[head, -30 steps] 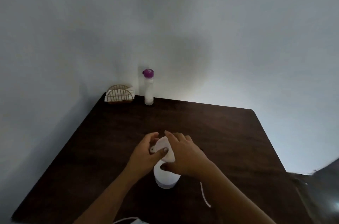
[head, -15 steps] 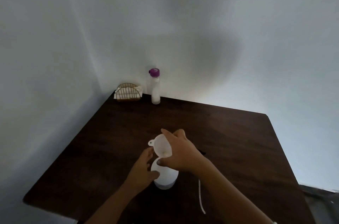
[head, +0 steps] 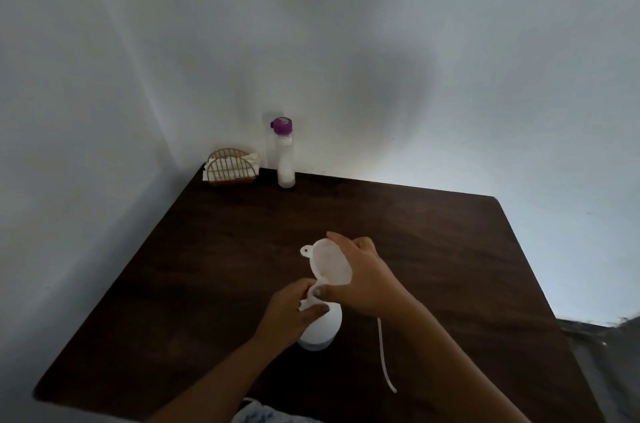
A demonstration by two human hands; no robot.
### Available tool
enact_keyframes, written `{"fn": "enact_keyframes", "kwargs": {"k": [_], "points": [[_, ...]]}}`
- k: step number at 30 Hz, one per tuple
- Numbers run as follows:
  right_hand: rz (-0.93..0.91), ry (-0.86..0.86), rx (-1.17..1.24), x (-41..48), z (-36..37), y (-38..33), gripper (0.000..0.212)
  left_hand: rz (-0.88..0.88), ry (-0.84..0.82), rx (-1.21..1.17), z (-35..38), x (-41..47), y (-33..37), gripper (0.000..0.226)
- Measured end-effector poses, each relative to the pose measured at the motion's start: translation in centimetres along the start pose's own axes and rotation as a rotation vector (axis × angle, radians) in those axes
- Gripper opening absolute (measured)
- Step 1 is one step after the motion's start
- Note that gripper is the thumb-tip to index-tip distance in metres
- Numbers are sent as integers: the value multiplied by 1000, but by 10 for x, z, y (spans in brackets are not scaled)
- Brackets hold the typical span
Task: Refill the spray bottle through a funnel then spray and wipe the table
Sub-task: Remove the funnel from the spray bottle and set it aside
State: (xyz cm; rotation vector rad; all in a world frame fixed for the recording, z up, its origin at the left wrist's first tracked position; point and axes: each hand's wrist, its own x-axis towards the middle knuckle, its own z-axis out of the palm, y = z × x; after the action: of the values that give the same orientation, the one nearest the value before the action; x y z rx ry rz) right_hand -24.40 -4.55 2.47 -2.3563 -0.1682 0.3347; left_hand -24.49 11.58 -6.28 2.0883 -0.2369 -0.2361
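A white spray bottle (head: 323, 330) stands upright on the dark wooden table (head: 207, 266), near the front edge and roughly in the middle, with no spray head on it. The left hand (head: 289, 310) grips it at the top, fingers curled round the neck and shoulder. The right hand (head: 370, 280) holds a white funnel (head: 332, 263) just above the bottle, with the forefinger over the far rim and the thumb pressed at the base of the bowl. The funnel is tilted, its wide mouth facing up and towards the camera and its small hanging tab sticking out to the left. Its stem points down at the bottle's neck, but the fingers hide the opening, so I cannot tell whether the stem is inside. The two hands are close together and touch at the neck of the bottle.

A thin white tube (head: 382, 350) lies on the table just to the right of the bottle, partly under the right forearm. In the far left corner, against the wall (head: 450, 76), stand a wicker napkin holder (head: 231, 169) with white napkins and, just beside it, a tall clear bottle with a purple cap (head: 286, 162) — both well apart from the hands.
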Motion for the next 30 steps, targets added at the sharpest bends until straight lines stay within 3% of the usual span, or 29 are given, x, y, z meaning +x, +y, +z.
{"fn": "enact_keyframes", "kwargs": {"k": [8,11,16,20,24,28,30], "points": [[87,29,391,0,-6,27,82,-13,6,53,1,4,-6,33],[111,23,582,0,-3,30,65,-26,-14,58,0,6,-8,34],[139,23,514,1,5,34,70,-20,-23,37,-1,5,-8,31],[151,10,668,0,2,35,71,-23,-26,38,-1,5,-7,32],[146,40,476,1,5,36,72,-10,-19,24,-2,4,-6,30],[143,23,567,0,7,38,63,-21,-26,31,-2,4,-6,33],[143,46,490,1,9,39,73,-24,-27,24,-2,4,-6,32]]}}
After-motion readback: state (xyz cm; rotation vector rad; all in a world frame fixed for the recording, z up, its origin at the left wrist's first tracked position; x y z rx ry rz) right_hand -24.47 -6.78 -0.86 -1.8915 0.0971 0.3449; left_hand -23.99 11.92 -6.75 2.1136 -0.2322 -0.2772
